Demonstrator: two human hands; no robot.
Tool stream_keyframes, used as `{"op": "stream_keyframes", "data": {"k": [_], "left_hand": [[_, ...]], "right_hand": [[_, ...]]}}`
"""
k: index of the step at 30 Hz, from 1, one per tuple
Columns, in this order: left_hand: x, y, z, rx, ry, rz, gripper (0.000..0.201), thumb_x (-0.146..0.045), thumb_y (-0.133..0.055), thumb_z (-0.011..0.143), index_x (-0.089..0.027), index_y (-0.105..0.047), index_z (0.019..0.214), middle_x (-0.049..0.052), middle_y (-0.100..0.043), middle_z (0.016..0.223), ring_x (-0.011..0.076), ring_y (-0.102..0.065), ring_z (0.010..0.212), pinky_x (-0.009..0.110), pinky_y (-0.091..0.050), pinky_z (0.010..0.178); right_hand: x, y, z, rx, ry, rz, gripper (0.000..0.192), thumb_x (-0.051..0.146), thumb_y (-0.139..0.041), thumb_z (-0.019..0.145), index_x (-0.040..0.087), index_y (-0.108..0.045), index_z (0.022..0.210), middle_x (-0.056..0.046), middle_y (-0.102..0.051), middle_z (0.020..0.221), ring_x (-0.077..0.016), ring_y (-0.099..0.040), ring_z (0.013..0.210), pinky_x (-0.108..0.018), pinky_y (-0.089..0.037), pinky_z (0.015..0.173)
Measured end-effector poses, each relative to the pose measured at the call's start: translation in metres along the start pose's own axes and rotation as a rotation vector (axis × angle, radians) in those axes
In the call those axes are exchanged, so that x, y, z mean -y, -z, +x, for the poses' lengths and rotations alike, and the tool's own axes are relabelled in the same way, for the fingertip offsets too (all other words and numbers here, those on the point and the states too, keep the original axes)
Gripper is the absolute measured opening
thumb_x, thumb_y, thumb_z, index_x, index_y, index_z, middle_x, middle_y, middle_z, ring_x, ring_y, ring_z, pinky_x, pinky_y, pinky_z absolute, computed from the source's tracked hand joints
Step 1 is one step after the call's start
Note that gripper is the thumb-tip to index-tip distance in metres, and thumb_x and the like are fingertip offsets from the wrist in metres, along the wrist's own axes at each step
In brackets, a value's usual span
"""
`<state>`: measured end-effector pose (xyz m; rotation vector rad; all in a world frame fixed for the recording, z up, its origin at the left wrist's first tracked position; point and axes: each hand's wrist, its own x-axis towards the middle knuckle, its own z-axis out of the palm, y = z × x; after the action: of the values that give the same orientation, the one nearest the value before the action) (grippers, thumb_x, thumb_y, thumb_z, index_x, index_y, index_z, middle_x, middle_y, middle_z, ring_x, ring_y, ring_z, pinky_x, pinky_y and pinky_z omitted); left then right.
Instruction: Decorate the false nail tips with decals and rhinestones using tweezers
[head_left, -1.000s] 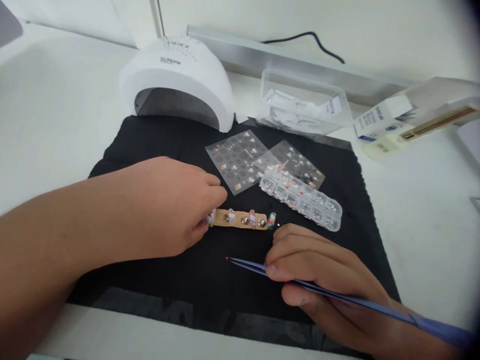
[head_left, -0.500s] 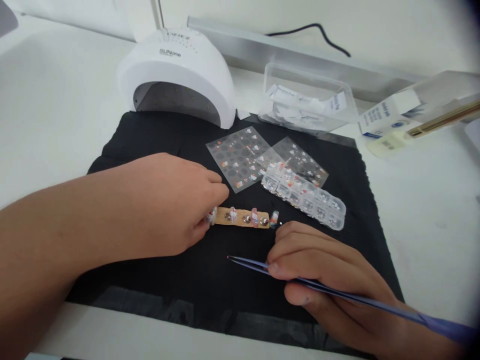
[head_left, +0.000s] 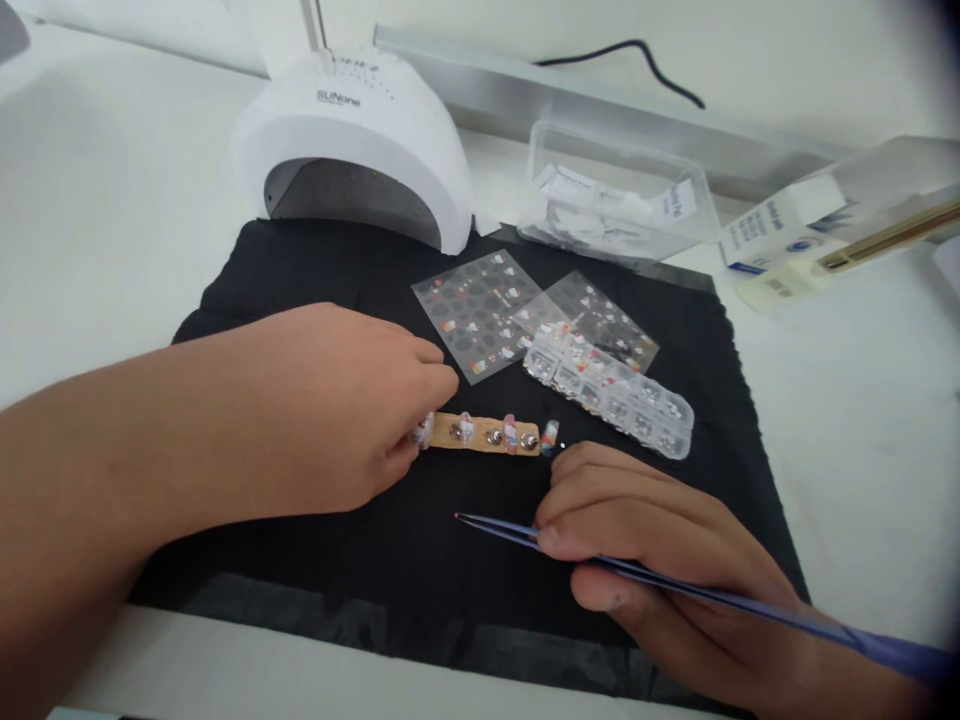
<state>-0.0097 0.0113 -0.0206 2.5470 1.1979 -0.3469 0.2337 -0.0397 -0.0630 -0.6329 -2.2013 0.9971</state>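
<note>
We see the left hand (head_left: 330, 410) at centre left of the frame, its fingertips pinching the left end of a tan wooden strip (head_left: 484, 435) that lies on the black mat (head_left: 300, 270) near the middle; the strip carries a row of small decorated nail tips and metal studs, and one loose nail tip (head_left: 550, 437) sits just beside its right end. The right hand (head_left: 645, 560) at lower right is closed around blue tweezers (head_left: 675, 590), thumb and forefinger gripping them, the pointed tip aimed left and hovering just below the strip, apart from it. Above the strip, toward the upper middle, lie two clear sticker sheets (head_left: 480, 315) and a clear compartment box of gems (head_left: 611, 390) touching their right edge. A white nail lamp (head_left: 352, 140) stands at upper left, and a clear plastic tub (head_left: 619, 195) at upper right
</note>
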Motion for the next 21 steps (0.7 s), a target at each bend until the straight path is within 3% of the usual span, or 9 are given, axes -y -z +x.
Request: {"op": "stream_keyframes", "data": {"k": [16,21], "left_hand": [[0.002,-0.001,-0.005,-0.026,-0.074,-0.024,0.002,-0.022,-0.060,0.080,-0.023,-0.060,0.077,0.002,-0.065,0.082,0.0193,-0.057,0.063,0.032,-0.033,0.056],[0.001,-0.002,-0.008,-0.032,-0.126,-0.031,0.004,-0.018,-0.063,0.079,-0.022,-0.062,0.078,0.002,-0.066,0.081,0.0208,-0.059,0.067,0.033,-0.036,0.060]], "right_hand": [[0.005,0.008,-0.005,-0.049,0.036,0.051,0.014,0.027,-0.057,0.098,0.017,-0.067,0.103,-0.007,-0.071,0.080,-0.0184,-0.067,0.070,-0.039,-0.057,0.078],[0.008,0.017,-0.014,-0.162,-0.007,0.038,0.015,0.026,-0.058,0.097,0.021,-0.068,0.107,-0.007,-0.072,0.082,-0.0208,-0.067,0.071,-0.042,-0.057,0.077]]}}
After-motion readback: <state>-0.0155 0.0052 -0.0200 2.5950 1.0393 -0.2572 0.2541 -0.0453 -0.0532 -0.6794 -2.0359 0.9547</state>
